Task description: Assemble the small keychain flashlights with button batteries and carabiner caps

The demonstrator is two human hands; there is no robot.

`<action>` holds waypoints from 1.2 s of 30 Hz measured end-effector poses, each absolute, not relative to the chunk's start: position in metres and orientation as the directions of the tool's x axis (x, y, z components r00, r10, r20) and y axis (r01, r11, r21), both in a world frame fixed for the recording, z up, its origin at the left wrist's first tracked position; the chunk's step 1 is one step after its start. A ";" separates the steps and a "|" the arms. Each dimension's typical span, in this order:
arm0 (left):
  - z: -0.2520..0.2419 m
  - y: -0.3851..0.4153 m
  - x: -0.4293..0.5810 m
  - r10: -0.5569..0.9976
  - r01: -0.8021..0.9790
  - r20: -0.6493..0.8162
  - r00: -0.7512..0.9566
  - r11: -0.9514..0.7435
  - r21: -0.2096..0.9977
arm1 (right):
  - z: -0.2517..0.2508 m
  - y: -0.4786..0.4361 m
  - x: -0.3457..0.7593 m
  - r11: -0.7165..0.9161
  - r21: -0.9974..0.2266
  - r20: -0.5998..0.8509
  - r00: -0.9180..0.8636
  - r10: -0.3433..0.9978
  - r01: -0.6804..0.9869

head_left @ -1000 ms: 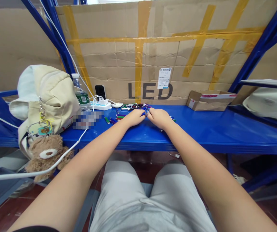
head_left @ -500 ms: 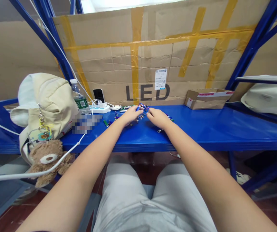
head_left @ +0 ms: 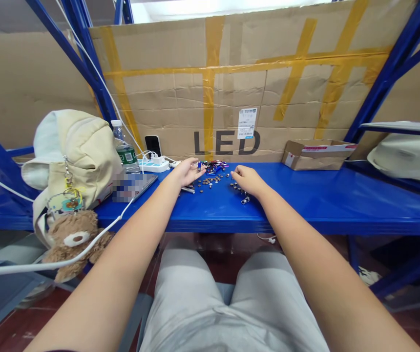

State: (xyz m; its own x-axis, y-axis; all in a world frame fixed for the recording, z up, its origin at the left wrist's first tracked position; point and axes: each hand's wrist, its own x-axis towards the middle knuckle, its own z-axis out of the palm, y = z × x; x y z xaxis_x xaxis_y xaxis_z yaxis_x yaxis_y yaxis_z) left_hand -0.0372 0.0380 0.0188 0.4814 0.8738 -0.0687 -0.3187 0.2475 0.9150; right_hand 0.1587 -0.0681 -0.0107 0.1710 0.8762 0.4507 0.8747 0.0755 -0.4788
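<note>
My left hand is palm-up over the blue table, holding a small blue piece between thumb and fingers. Curled into a loose pinch, my right hand is over the table to the right; whatever its fingertips hold is too small to make out. Between the hands lie scattered small brownish parts. Behind them is a pile of small blue, purple and red shiny pieces. Small metal clip-like parts rest beside and below my right hand. Slim silvery pieces lie under my left hand.
At the left are a cream bag with a plush bear, a water bottle, a phone, and a white power strip. An open cardboard box stands at the back right. A taped cardboard sheet forms the back.
My left hand has moved left and turned its palm up, still with the small blue piece. The brownish parts between the hands show more. My right hand stays curled at nearly the same place.
</note>
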 end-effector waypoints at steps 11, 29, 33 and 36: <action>0.017 0.050 -0.050 0.854 0.194 0.300 0.426 -0.410 0.891 | -0.009 -0.074 0.154 0.114 -0.458 0.362 0.068 0.930 0.882; 0.015 0.059 -0.074 0.810 0.791 0.085 0.581 -0.586 0.174 | -0.006 -0.076 0.114 0.383 0.060 0.348 -0.379 0.857 0.922; 0.015 0.058 -0.074 0.803 0.783 0.119 0.585 -0.596 0.176 | -0.008 -0.071 0.117 0.403 0.050 0.291 -0.400 0.869 0.914; 0.014 0.058 -0.075 0.791 0.774 0.116 0.600 -0.611 0.167 | -0.008 -0.069 0.122 0.385 0.053 0.291 -0.383 0.876 0.921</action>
State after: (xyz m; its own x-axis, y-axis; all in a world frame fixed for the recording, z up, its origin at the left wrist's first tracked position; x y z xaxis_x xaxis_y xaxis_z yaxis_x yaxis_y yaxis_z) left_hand -0.0746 0.0577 0.0144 0.6000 0.7915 0.1165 0.7736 -0.6111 0.1672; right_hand 0.1219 -0.0686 -0.0085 -0.3834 0.8765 0.2913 0.9213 0.3853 0.0531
